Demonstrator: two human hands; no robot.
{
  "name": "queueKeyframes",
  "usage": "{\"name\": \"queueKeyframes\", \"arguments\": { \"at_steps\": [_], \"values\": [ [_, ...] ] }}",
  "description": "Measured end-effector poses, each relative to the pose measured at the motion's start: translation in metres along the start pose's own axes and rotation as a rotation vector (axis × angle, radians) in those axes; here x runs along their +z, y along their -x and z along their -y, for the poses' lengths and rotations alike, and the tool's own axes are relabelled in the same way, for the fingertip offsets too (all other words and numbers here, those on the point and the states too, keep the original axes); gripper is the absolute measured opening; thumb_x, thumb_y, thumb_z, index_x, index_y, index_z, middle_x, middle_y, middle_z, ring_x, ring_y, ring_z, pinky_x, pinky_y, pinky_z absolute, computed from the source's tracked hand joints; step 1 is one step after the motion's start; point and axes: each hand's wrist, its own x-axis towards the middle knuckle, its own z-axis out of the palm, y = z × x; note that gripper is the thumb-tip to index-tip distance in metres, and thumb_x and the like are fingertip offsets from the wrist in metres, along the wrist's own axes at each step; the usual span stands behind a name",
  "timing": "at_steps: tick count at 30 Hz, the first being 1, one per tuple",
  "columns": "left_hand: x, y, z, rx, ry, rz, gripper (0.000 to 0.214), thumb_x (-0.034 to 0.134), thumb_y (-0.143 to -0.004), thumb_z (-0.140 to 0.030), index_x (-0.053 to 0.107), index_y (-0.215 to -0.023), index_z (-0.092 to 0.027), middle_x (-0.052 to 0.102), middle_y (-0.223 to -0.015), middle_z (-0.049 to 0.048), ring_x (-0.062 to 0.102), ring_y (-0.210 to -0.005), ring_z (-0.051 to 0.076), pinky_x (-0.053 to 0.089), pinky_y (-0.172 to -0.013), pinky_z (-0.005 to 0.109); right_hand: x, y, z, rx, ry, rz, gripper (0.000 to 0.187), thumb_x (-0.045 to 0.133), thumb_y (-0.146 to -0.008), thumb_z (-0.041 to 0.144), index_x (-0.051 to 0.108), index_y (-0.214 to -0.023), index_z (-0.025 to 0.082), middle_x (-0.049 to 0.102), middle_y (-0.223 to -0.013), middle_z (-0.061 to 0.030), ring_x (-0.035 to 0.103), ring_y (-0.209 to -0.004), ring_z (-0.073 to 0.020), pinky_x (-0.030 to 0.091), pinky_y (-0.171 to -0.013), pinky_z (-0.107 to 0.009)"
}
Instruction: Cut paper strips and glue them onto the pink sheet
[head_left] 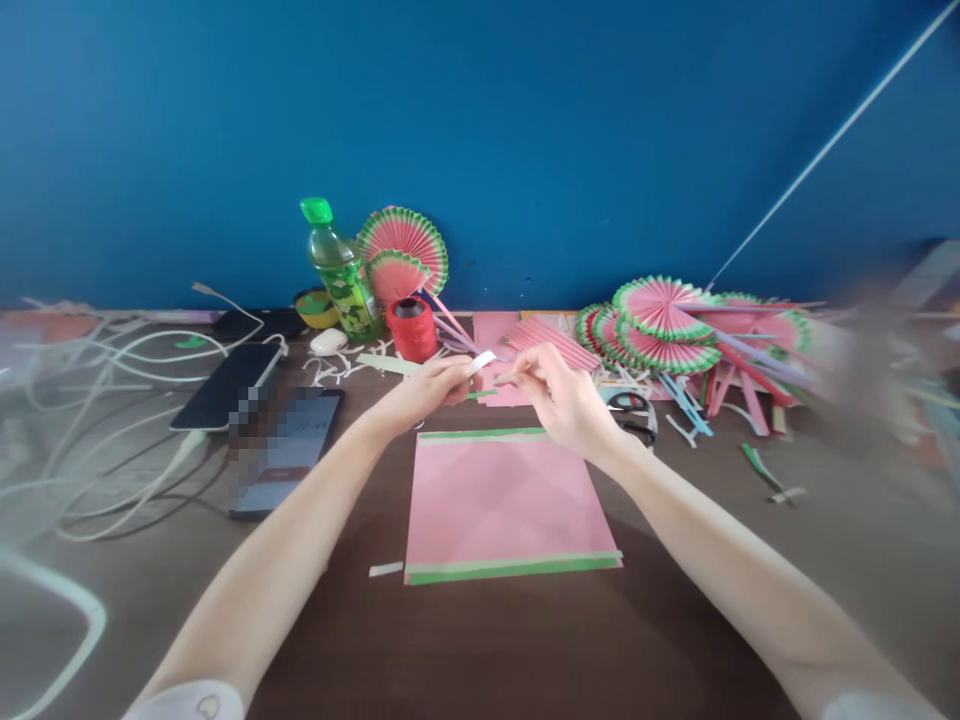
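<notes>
Over the far edge of the pink paper (pixel 506 500), my left hand (pixel 435 388) is closed, pinching a short white strip (pixel 482 362) that sticks out past the fingertips. Facing it, my right hand (pixel 562 395) is closed in a pinch. Something small and thin shows at its fingertips, too small to make out. The two hands are close but apart. The pink paper lies flat on the table with green and pale bands along its near and far edges. A small white strip (pixel 385 570) rests by its near left corner.
Behind the hands stand a red thread spool (pixel 412 330), a green-capped bottle (pixel 341 275) and a watermelon-coloured folding fan (pixel 405 235). More fans (pixel 664 310) pile up at right, near black scissors (pixel 634 403). Phones (pixel 229 385) and white cables (pixel 142 420) lie at left. A blue wall (pixel 480 130) rises behind.
</notes>
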Motion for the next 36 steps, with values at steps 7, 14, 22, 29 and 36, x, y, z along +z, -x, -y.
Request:
{"name": "queueKeyframes", "arguments": {
  "at_steps": [7, 14, 22, 29, 36],
  "values": [
    [-0.027, 0.006, -0.003, -0.298, -0.574, 0.11, 0.031, 0.036, -0.078, -0.034, 0.055, -0.062, -0.017, 0.055, -0.053, -0.0009, 0.05, -0.053, 0.012, 0.034, -0.055, 0.022, -0.009, -0.007, -0.004, 0.286, -0.407, 0.124, 0.012, 0.053, -0.078, 0.029, 0.052, -0.076, 0.017, 0.067, -0.072, -0.0043, 0.064, -0.071, -0.015, 0.048, -0.068, -0.028],
    [-0.024, 0.007, -0.006, -0.252, -0.806, -0.051, 0.016, 0.049, -0.071, -0.027, 0.06, -0.066, -0.017, 0.062, -0.067, 0.0021, 0.053, -0.063, 0.015, 0.034, -0.058, 0.023, -0.017, -0.012, -0.008, 0.45, -0.416, 0.246, 0.014, 0.057, -0.072, 0.027, 0.059, -0.073, 0.013, 0.066, -0.063, -0.0031, 0.057, -0.058, -0.0099, 0.043, -0.06, -0.023],
    [0.009, 0.006, -0.029, -0.045, -0.362, -0.076, 0.025, 0.05, -0.077, -0.04, 0.059, -0.082, -0.017, 0.064, -0.081, 0.0001, 0.054, -0.07, 0.012, 0.04, -0.068, 0.023, -0.018, -0.014, -0.015, 0.466, -0.474, 0.29, 0.015, 0.057, -0.072, 0.027, 0.061, -0.075, 0.013, 0.066, -0.064, -0.0036, 0.056, -0.06, -0.0096, 0.041, -0.061, -0.023],
    [0.019, -0.001, -0.024, -0.038, -0.341, -0.034, 0.02, 0.05, -0.075, -0.034, 0.056, -0.075, -0.016, 0.061, -0.073, 0.0004, 0.054, -0.067, 0.013, 0.04, -0.063, 0.023, -0.025, -0.013, -0.015, 0.484, -0.393, 0.306, 0.019, 0.06, -0.07, 0.033, 0.06, -0.072, 0.014, 0.066, -0.062, -0.003, 0.055, -0.057, -0.009, 0.039, -0.057, -0.021],
    [0.041, -0.021, -0.028, -0.063, -0.386, 0.081, 0.014, 0.048, -0.071, -0.025, 0.058, -0.072, -0.015, 0.06, -0.069, -0.0001, 0.052, -0.064, 0.013, 0.038, -0.06, 0.023, -0.038, -0.004, -0.025, 0.492, -0.031, 0.324, 0.025, 0.058, -0.069, 0.039, 0.054, -0.061, 0.016, 0.06, -0.049, 0.0002, 0.053, -0.049, -0.0107, 0.035, -0.051, -0.022]
  ]
}}
